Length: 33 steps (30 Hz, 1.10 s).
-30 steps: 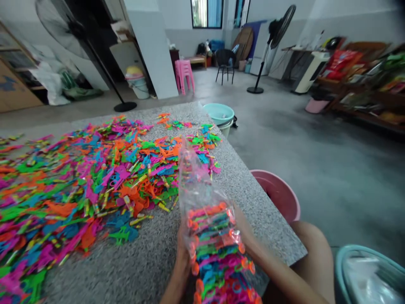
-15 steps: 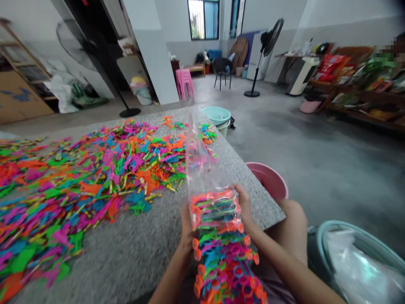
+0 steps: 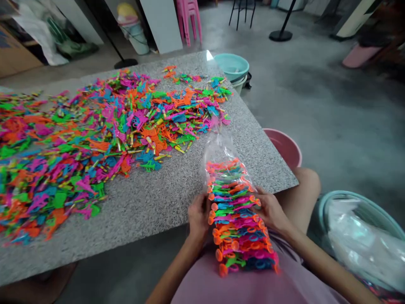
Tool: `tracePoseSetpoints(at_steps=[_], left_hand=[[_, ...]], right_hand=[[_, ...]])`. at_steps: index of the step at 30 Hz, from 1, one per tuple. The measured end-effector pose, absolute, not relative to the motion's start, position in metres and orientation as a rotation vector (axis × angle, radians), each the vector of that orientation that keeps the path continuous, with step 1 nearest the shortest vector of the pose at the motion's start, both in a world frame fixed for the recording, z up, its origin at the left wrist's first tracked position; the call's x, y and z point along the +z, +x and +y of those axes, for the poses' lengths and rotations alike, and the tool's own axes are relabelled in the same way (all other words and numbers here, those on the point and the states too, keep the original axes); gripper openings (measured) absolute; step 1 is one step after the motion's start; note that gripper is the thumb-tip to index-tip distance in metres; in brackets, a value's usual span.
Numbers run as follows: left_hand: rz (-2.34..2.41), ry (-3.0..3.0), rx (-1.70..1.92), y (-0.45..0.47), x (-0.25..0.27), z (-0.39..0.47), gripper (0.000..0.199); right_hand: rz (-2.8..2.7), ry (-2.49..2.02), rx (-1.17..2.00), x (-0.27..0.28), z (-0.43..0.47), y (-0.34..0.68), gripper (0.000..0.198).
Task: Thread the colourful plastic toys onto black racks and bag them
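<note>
Between my two hands is a long stack of colourful plastic toy dart guns [image 3: 240, 219], with round orange suction cups sticking out along both sides. The far end of the stack sits inside a clear plastic bag [image 3: 221, 143], which lies over the granite table's edge. My left hand [image 3: 199, 215] is closed on the stack's left side near the bag's mouth. On the right side, my right hand [image 3: 270, 211] grips the stack with curled fingers. The near end of the stack sticks out of the bag above my lap.
Loose toy gun pieces [image 3: 126, 126] cover much of the granite table [image 3: 152, 202]. A pink basin [image 3: 284, 147] stands beyond the table's right edge, and a blue basin [image 3: 232, 65] farther back. At lower right, a teal basket [image 3: 329, 202] holds clear plastic bags [image 3: 363, 236].
The view has tilted down. The bag's loose far end, stretched out before, now lies lower and crumpled. More of the stack shows, and both hands still hold it.
</note>
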<state>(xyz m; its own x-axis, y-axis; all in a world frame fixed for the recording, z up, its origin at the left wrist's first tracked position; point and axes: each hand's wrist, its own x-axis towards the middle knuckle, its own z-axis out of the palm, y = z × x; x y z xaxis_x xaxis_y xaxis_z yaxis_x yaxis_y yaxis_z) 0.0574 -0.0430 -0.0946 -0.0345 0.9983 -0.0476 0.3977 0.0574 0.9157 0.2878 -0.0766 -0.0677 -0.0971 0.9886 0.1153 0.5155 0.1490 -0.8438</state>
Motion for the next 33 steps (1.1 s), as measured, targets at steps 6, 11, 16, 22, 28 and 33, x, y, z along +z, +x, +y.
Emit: tracePoseSetpoints(at_steps=[6, 11, 16, 22, 28, 33], left_hand=[[1.600, 1.613, 1.116, 0.065, -0.097, -0.028, 0.028], [1.598, 1.828, 1.285, 0.059, -0.094, -0.018, 0.019], [1.590, 2.040, 1.321, 0.052, -0.082, -0.027, 0.013], [1.420, 2.236, 1.227, 0.042, -0.066, -0.051, 0.016], [1.175, 2.354, 1.203, 0.023, -0.056, -0.064, 0.013], [1.232, 2.302, 1.121, 0.032, -0.049, -0.058, 0.012]], right_hand=[[-1.355, -1.565, 0.329, -0.076, -0.065, 0.282, 0.020], [-1.626, -1.413, -0.099, -0.071, -0.057, 0.289, 0.003], [-1.808, -1.295, -0.072, -0.055, -0.057, 0.308, 0.008], [-2.116, -1.065, -0.027, -0.047, -0.083, 0.327, 0.020], [-2.233, -1.021, 0.090, -0.035, -0.108, 0.331, 0.022], [-2.142, -1.043, 0.085, -0.044, -0.115, 0.322, 0.020]])
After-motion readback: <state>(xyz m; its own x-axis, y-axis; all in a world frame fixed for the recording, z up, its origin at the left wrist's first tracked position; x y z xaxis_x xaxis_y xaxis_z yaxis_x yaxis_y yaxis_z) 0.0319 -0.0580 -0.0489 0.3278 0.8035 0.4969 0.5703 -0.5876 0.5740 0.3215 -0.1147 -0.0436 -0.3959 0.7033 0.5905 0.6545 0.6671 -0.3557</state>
